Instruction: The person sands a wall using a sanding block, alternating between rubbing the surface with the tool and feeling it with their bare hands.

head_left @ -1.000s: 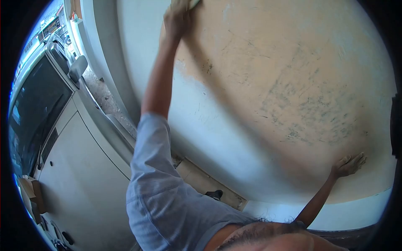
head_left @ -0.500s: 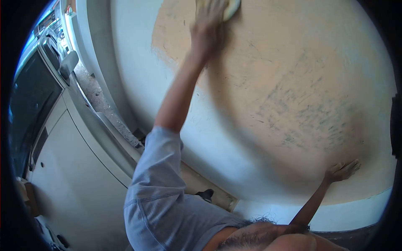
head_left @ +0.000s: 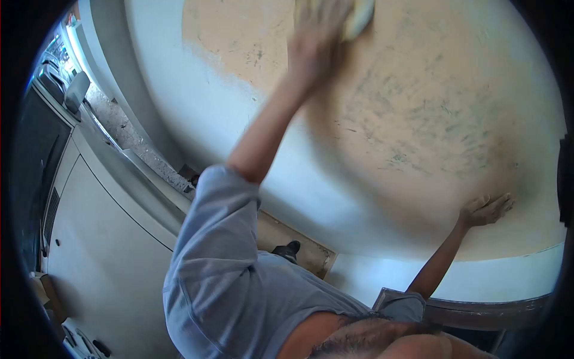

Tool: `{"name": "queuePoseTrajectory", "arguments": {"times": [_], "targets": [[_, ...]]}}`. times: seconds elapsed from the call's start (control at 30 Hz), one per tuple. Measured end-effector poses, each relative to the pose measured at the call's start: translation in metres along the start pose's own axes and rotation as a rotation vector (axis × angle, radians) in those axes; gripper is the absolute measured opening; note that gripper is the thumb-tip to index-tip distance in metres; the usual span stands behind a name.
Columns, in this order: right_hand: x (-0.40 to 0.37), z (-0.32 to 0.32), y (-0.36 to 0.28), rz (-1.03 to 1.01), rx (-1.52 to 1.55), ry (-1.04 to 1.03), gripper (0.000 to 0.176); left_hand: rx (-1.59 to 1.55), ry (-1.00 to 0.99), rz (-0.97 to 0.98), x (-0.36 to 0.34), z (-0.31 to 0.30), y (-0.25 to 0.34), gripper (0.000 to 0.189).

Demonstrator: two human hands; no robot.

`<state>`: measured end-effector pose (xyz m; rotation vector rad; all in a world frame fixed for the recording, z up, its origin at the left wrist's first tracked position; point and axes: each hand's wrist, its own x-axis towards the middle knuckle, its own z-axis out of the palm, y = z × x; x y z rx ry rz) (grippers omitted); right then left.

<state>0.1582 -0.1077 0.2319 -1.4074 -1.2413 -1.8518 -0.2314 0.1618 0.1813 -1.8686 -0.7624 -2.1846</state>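
My left hand (head_left: 320, 45) is at the top of the view, its fingers closed on a yellowish-white pad (head_left: 360, 21) pressed against a large pale panel (head_left: 305, 179). The pad's outer part shows right of the fingers; the rest is hidden beneath the hand and by the frame edge. A tan patch (head_left: 382, 78) with dark scuffs covers much of the panel. Lower right, my right hand (head_left: 487, 209) lies flat on the panel near the patch's lower edge, fingers spread and dusty, with nothing visible in it.
At left stands a pale vehicle door (head_left: 107, 227) with a dark window and a side mirror (head_left: 76, 91). Below the panel are a ledge (head_left: 305, 254) and a dark shoe (head_left: 288, 250). A cardboard box (head_left: 48, 296) is at the lower left.
The view has shifted, and the panel and vehicle sit further left and higher. My left hand has moved right across the patch with the pad. My right hand stays on about the same spot.
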Motion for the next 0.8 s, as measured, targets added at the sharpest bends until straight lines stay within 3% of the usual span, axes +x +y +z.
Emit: {"name": "queuePoseTrajectory", "arguments": {"times": [0.03, 0.1, 0.13, 0.17, 0.23, 0.27, 0.33, 0.4, 0.47, 0.57, 0.63, 0.67, 0.73, 0.77, 0.8], "targets": [[0.001, -0.002, -0.001, 0.007, -0.004, -0.004, 0.060, -0.028, 0.045, 0.090, -0.046, 0.008, 0.008, 0.040], [0.003, -0.004, -0.007, 0.031, -0.018, 0.002, 0.059, 0.293, -0.444, 0.031, -0.198, 0.027, 0.020, 0.032], [-0.001, -0.003, -0.008, 0.037, -0.015, 0.002, 0.059, -0.091, -0.212, -0.088, -0.244, 0.017, 0.043, 0.028], [-0.003, -0.004, -0.007, 0.029, -0.015, 0.001, 0.060, -0.095, -0.210, -0.168, -0.233, 0.012, 0.061, 0.029], [0.001, 0.001, 0.003, -0.027, 0.002, 0.004, 0.060, -0.068, -0.223, -0.014, -0.167, 0.017, 0.054, 0.032], [-0.004, 0.002, 0.006, -0.016, 0.021, 0.015, 0.060, 0.003, -0.090, 0.148, -0.116, 0.022, 0.047, 0.036], [-0.006, -0.001, 0.012, -0.006, 0.031, 0.019, 0.059, 0.022, -0.005, 0.096, -0.016, 0.022, 0.051, 0.052], [-0.007, 0.000, 0.005, 0.041, 0.007, 0.001, 0.058, -0.034, 0.089, 0.142, 0.058, 0.021, 0.040, 0.044], [-0.004, 0.000, 0.006, 0.014, 0.033, -0.008, 0.058, 0.006, 0.035, 0.079, 0.006, 0.030, 0.049, 0.043], [-0.002, -0.001, 0.003, 0.030, 0.036, 0.025, 0.058, 0.229, -0.098, 0.146, -0.146, 0.035, 0.048, 0.039], [-0.007, -0.002, -0.005, 0.058, 0.018, 0.049, 0.059, 0.002, -0.166, -0.046, -0.214, 0.019, 0.063, 0.041], [-0.007, -0.003, -0.005, 0.055, 0.039, 0.045, 0.058, 0.008, -0.154, -0.049, -0.194, 0.017, 0.057, 0.041], [-0.002, -0.002, 0.001, 0.022, 0.076, 0.041, 0.056, 0.153, -0.239, 0.135, -0.112, 0.018, 0.036, 0.045], [-0.003, -0.002, 0.001, 0.016, 0.085, 0.051, 0.055, -0.086, -0.065, 0.149, -0.067, 0.032, 0.007, 0.063], [-0.001, -0.004, 0.005, 0.004, 0.078, 0.048, 0.055, -0.095, -0.059, 0.139, -0.070, 0.035, 0.010, 0.063]]}}
